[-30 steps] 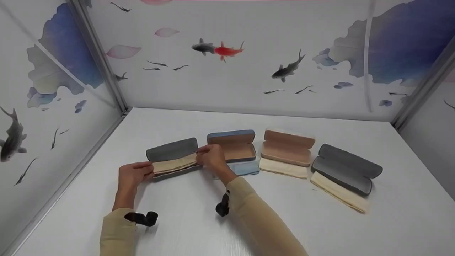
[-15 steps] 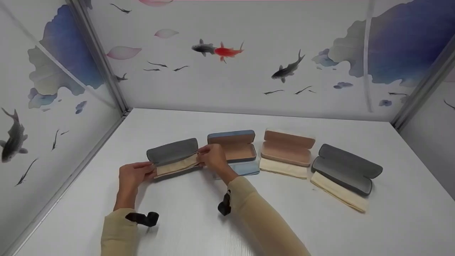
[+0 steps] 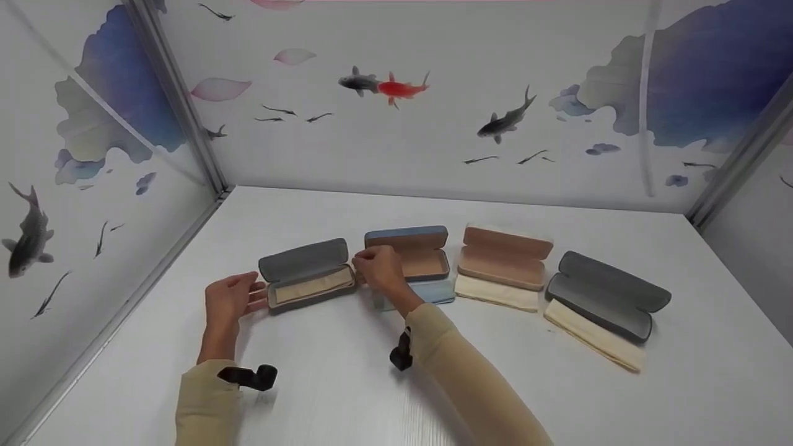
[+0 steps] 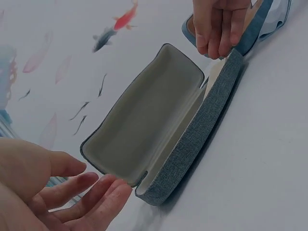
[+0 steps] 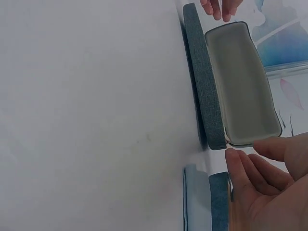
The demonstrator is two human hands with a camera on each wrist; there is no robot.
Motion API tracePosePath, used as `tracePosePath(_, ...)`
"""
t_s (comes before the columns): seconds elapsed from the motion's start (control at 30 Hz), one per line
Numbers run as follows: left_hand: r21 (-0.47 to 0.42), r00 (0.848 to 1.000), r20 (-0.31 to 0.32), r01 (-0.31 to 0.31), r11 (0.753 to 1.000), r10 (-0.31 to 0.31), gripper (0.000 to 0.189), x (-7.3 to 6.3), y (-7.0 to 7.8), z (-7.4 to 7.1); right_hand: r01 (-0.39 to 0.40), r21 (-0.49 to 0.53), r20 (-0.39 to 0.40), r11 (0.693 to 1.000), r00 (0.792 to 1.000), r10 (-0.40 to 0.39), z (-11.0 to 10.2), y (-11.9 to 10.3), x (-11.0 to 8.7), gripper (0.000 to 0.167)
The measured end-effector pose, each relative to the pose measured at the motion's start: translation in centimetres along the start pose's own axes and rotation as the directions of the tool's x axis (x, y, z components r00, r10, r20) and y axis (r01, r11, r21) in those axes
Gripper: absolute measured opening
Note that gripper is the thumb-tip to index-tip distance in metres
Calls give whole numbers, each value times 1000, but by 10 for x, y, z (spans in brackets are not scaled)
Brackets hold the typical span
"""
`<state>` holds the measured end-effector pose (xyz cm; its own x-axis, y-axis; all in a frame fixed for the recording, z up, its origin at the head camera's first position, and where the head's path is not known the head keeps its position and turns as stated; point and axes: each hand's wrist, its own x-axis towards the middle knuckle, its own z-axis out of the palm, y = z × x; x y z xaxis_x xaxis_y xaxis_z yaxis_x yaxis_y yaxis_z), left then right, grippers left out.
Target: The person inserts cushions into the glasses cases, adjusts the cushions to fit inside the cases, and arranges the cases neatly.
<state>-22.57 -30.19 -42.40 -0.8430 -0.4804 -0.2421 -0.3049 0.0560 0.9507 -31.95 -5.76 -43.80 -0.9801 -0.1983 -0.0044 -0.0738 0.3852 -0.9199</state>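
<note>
An opened grey glasses case stands at the left of the row, with a folded beige cleaning cloth lying in its base. My left hand is beside the case's left end, fingers loosely extended and holding nothing. At the opposite end is my right hand, its fingertips close to the case corner and nothing between thumb and fingers. In the left wrist view, the raised lid shows its pale lining, while the front wall largely hides the cloth. The right wrist view shows the case's blue-grey fabric side.
Right of this case, a blue case stands opened behind a blue cloth. Further along are a pink-lined case with a cream cloth and a dark grey case with another cream cloth. Patterned walls enclose the white table.
The beige cloth has gone down from the case's rim into its base. Both hands have let go of it and drawn slightly outward from the ends.
</note>
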Motion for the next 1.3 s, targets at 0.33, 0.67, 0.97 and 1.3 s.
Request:
tracePosePath(0.33, 133, 998, -14, 62, 989, -61, 63, 0, 12, 5, -26, 44, 14, 999, 1000, 25, -14, -9, 7, 39)
tracePosePath(0.67, 371, 984, 162, 4, 929, -69, 91, 8, 27, 6, -102, 38, 92, 994, 991, 98, -8, -27, 13, 59)
tracePosePath(0.97, 450, 989, 145, -38, 892, -31, 94, 9, 19, 8, -152, 52, 85, 987, 985, 147, 7, -21, 11, 75)
tracePosePath(1.3, 414, 983, 176, -21, 910, -58, 92, 8, 20, 7, -113, -4, 74, 994, 991, 113, 11, -18, 14, 54)
